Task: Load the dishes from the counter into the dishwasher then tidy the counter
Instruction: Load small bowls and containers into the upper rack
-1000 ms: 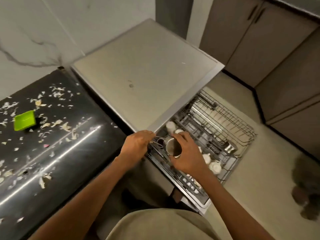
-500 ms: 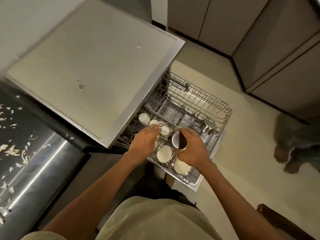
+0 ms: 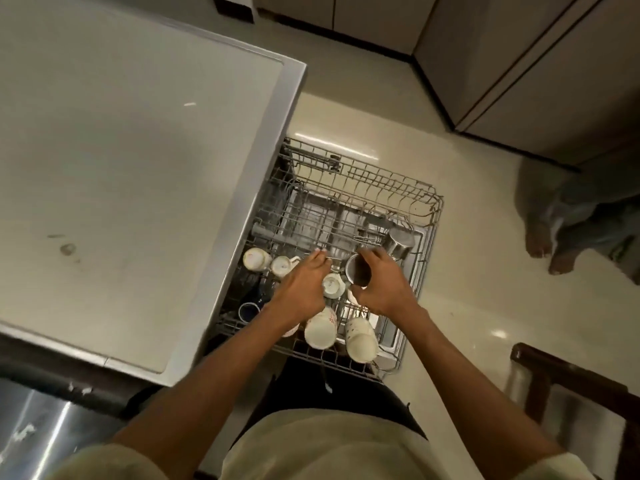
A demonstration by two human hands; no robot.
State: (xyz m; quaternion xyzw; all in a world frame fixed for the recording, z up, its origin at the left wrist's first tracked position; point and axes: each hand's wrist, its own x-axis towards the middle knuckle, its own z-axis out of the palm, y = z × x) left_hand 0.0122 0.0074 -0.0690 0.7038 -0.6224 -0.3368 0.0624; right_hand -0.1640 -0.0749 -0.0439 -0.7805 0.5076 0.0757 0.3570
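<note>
While the left hand (image 3: 302,292) hides a white cup at the rack's (image 3: 420,199) near edge, its grip is unclear. Right hand (image 3: 382,285) holds a steel cup (image 3: 358,270) mid-rack. Since before, the view has swung off the counter (image 3: 41,431).

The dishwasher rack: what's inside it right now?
The dishwasher rack holds several white cups lying on their sides, a steel tumbler at the far right, and the steel cup in the right hand. The left hand hides whatever lies beneath it.
</note>
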